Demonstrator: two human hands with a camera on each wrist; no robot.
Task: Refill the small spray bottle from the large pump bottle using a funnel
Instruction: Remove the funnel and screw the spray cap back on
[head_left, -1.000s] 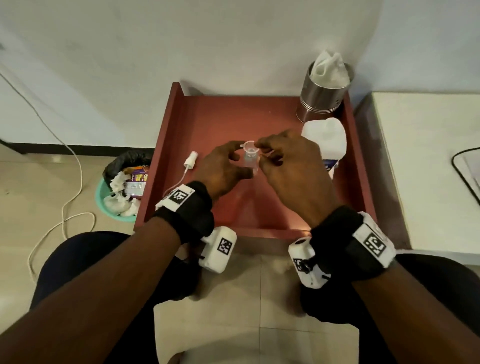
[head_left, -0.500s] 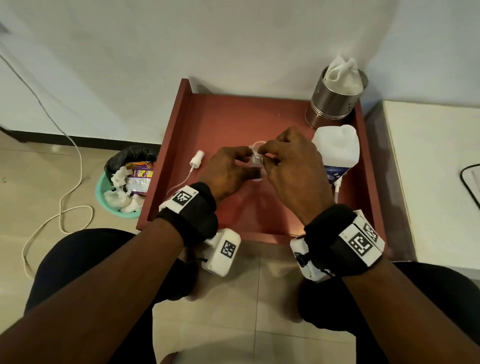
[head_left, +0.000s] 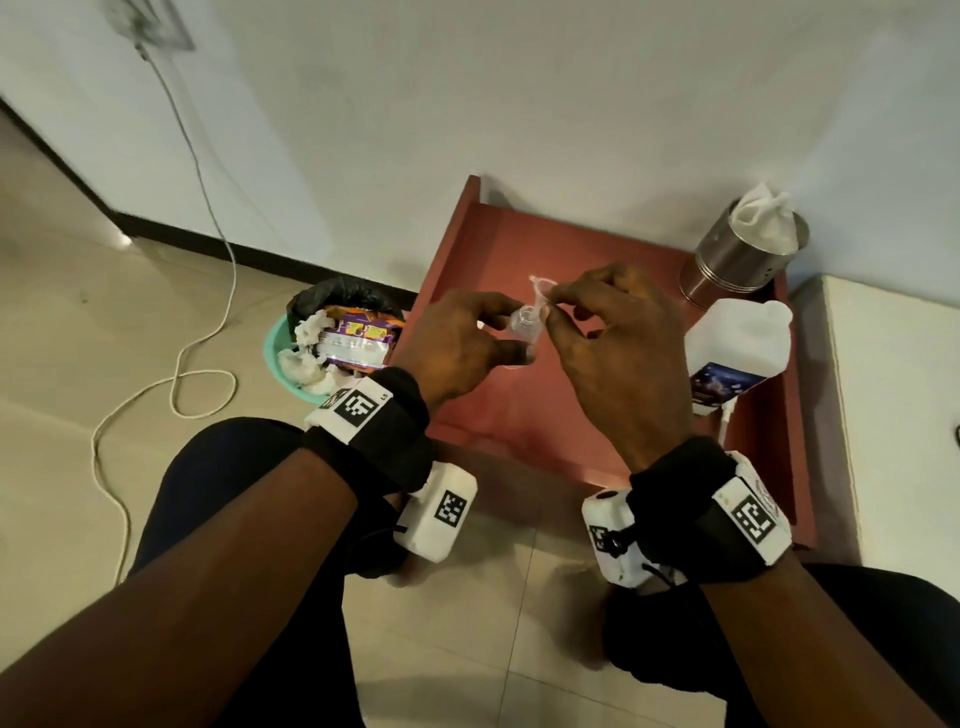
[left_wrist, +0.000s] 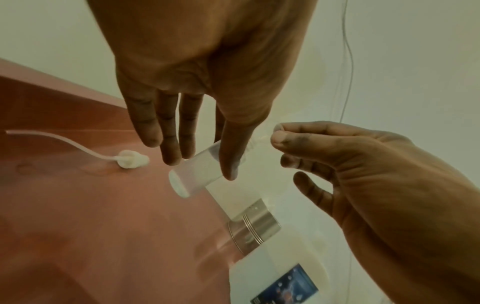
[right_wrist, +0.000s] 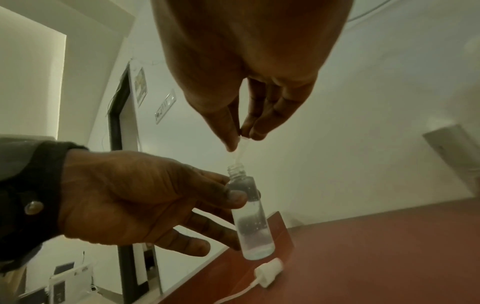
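Whereas a second ago it stood near the desk (head_left: 519, 421), the small spray bottle (right_wrist: 250, 214) has been lifted and is gripped by the left hand (head_left: 462, 348), while the funnel (head_left: 540, 291) is pinched by the right hand (head_left: 618, 358), its stem at the open neck; seating seems nearly done. One sprayer head (left_wrist: 131, 161) lies left of the hands, one large pump bottle (head_left: 737, 343) and one steel canister (head_left: 737, 265) right.

Looks like a plain room in a home or small office — tiled floor (head_left: 78, 322), white painted wall (head_left: 571, 104), dark skirting. Holds a low red table (head_left: 519, 415), a bin (head_left: 337, 338) stuffed with wrappers and tissues, a trailing white cable (head_left: 208, 332) — nothing industrial.
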